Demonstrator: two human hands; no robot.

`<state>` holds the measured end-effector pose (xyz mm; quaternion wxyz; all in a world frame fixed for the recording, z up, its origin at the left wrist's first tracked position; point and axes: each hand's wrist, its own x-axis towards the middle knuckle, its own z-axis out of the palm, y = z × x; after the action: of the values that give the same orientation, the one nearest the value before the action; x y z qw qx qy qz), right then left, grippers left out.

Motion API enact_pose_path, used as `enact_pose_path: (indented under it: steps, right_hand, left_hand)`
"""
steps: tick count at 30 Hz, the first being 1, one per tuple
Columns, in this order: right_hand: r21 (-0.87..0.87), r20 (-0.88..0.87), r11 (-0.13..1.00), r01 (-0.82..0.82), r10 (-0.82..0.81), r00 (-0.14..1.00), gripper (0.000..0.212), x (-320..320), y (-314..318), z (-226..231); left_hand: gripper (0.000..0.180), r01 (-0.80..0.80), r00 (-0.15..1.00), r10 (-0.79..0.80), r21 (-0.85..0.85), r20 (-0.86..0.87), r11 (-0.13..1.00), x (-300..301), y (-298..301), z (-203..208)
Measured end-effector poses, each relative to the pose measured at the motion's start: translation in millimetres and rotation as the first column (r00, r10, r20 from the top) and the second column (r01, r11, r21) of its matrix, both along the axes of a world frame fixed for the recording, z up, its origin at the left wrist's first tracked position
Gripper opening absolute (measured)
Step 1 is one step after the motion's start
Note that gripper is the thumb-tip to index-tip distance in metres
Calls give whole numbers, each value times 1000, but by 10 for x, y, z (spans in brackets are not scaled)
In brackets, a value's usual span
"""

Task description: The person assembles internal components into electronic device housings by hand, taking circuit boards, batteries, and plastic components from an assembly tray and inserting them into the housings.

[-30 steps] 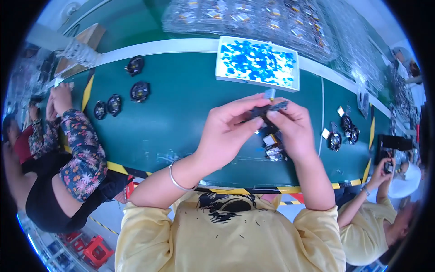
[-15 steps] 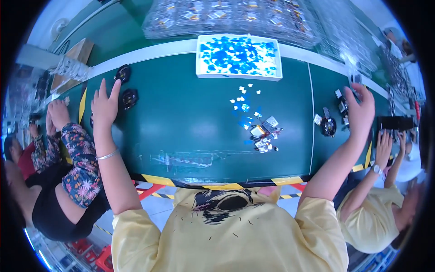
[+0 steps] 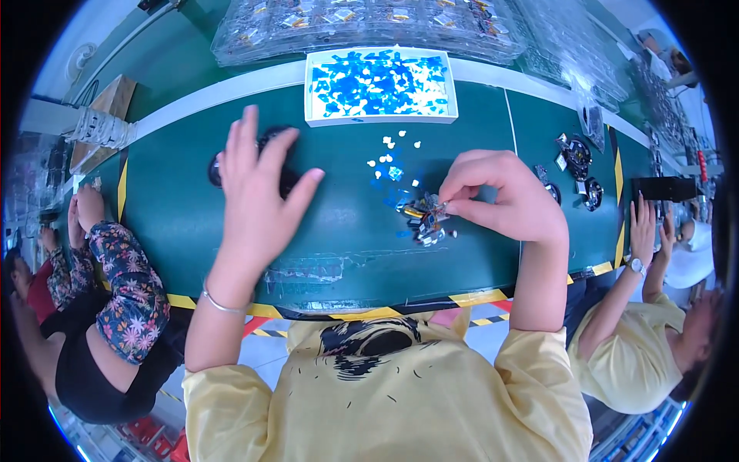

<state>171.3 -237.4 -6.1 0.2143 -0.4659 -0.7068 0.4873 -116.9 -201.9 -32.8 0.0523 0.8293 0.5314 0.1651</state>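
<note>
Clutter rings the green bench [image 3: 177, 223]: a white tray [image 3: 381, 83] of blue chips sits at the far edge, clear ribbed packs [image 3: 369, 23] lie stacked behind it, and black round parts [image 3: 579, 158] lie off to the right by a yellow-and-black stripe. The right hand [image 3: 500, 200] is pinched shut on a small metal part [image 3: 429, 206], fingertips meeting on it just above a little heap of like pieces [image 3: 427, 227] near mid-bench. White and blue bits [image 3: 394, 158] are scattered between that heap and the tray. The left hand [image 3: 258, 196] is spread open, fingers apart, over a black disc [image 3: 281, 162] that it mostly covers; whether it touches the disc cannot be told. The pinched part is too small to make out beyond glinting metal with a hint of yellow. A thin bangle circles the left wrist. A person in a floral sleeve [image 3: 127, 289] sits at the left, half cut off by the rim, and another in yellow [image 3: 631, 354] at the right rests a hand [image 3: 639, 223] on the bench edge. The bench top looks smooth and matte, its edges bent by the lens.
</note>
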Motion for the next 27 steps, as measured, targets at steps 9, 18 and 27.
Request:
enact_pose_path:
  steps: [9, 18, 27]
  right_hand:
    - [78, -384, 983, 165, -123, 915, 7, -228, -22, -64]
    - [-337, -545, 892, 302, -446, 710, 15, -494, 17, -263]
    - [-193, -133, 981, 32, -58, 989, 19, -400, 41, -160]
  left_hand:
    - [22, 604, 620, -223, -277, 752, 747, 597, -40, 163]
    - [6, 532, 408, 230, -435, 883, 726, 525, -100, 46]
    - [9, 668, 243, 528, -535, 814, 517, 444, -45, -9]
